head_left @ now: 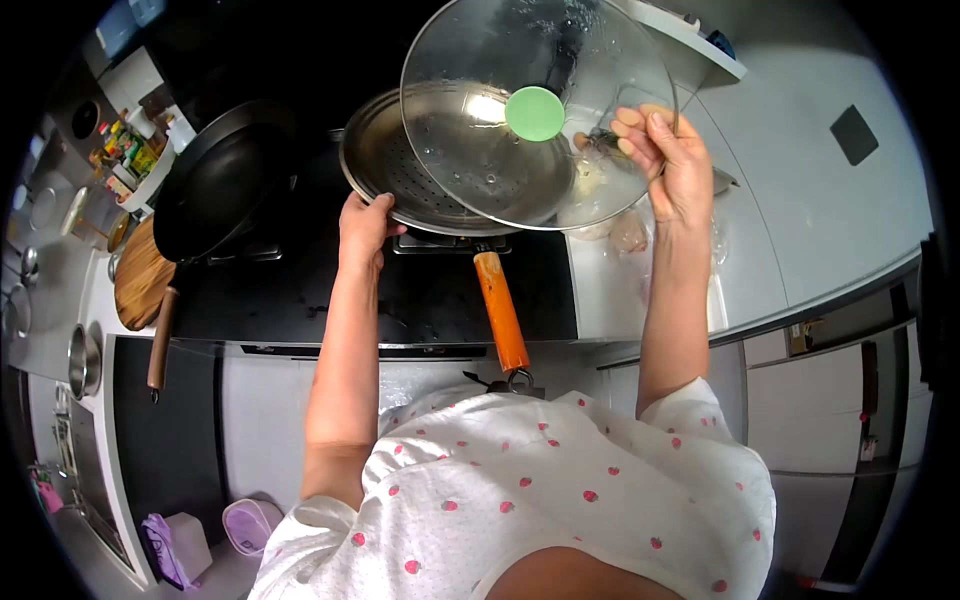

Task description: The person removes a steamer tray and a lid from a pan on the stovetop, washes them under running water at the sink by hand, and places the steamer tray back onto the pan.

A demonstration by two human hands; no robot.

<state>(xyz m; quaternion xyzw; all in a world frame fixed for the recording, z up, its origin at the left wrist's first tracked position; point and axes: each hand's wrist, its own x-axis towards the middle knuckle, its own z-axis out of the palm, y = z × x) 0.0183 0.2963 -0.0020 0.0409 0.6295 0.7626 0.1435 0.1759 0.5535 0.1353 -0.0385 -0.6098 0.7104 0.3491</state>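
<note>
In the head view, my right hand (678,165) grips the rim of a clear glass lid (465,55), held tilted above the stove's right burner. Water drops cling to the glass, and a green round knob (534,113) sits at its middle. My left hand (368,228) pinches the near left rim of a perforated steel steamer tray (400,165), thumb on top. That tray rests on a pan whose orange handle (502,315) points toward me. The lid overlaps the tray's right part, which shows through the glass.
A black wok (215,185) with a brown handle stands on the left burner. Left of it are a wooden board (140,280) and several seasoning bottles (125,155). Food in plastic bags (628,235) lies on the right counter. Below left are two bins (250,525).
</note>
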